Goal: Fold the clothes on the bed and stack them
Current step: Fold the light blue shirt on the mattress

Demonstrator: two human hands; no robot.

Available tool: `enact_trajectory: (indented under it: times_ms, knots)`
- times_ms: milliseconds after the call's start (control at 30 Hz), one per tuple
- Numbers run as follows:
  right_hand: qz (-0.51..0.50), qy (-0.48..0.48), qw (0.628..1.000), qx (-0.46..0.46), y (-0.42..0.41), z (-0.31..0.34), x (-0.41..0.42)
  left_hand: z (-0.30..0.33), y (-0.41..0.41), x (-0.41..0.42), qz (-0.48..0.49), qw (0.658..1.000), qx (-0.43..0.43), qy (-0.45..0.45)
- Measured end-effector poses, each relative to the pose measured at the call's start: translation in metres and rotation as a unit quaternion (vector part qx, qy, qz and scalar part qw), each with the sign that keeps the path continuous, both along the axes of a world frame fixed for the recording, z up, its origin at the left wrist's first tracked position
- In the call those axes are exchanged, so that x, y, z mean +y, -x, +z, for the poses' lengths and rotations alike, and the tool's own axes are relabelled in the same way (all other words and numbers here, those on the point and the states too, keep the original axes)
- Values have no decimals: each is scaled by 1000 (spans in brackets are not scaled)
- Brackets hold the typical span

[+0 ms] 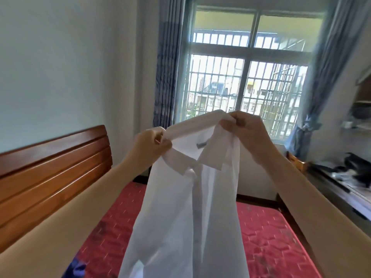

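Room: bedroom, red mattress (267,233) below us, wooden headboard (50,177) on the left, barred window (245,77) with blue curtains (170,61) ahead.
Shirt: our white shirt (180,213) hangs in the air over the mattress, held up by its collar.
Left hand: our left hand (148,145) pinches the collar's left end, fingers curled.
Right hand: our right hand (245,129) pinches the right end, a bit higher.
Corner: something blue (78,267) on the mattress at bottom left, can't tell what.
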State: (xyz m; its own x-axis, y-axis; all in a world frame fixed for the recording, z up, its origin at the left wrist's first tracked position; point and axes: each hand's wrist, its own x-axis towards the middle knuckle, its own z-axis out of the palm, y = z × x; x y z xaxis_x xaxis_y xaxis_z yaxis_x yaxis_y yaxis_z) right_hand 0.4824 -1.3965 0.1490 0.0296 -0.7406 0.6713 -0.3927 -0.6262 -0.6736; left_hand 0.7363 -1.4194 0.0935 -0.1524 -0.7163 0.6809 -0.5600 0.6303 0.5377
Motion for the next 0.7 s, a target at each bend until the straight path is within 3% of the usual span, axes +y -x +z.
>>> enact_trajectory:
  times_ms: [167, 300, 433, 533, 700]
  knots:
    - [-36, -37, 999, -9, 3, -17, 17, -9, 0, -5, -107, 992, 46, -57]
    - [-53, 51, 992, -102, 7, -20, 22, 5, -3, -9, -172, 980, 101, 30]
    - [-120, -56, 989, -66, -6, -77, 9, -37, 3, -22, -132, 991, 0, -31]
    - [-162, -62, 985, -13, -3, -95, -3, -72, -2, -38, -142, 984, -15, -105]
    - [-225, -75, 971, -15, -7, -107, -18, -83, -8, -49, -149, 972, -39, -176]
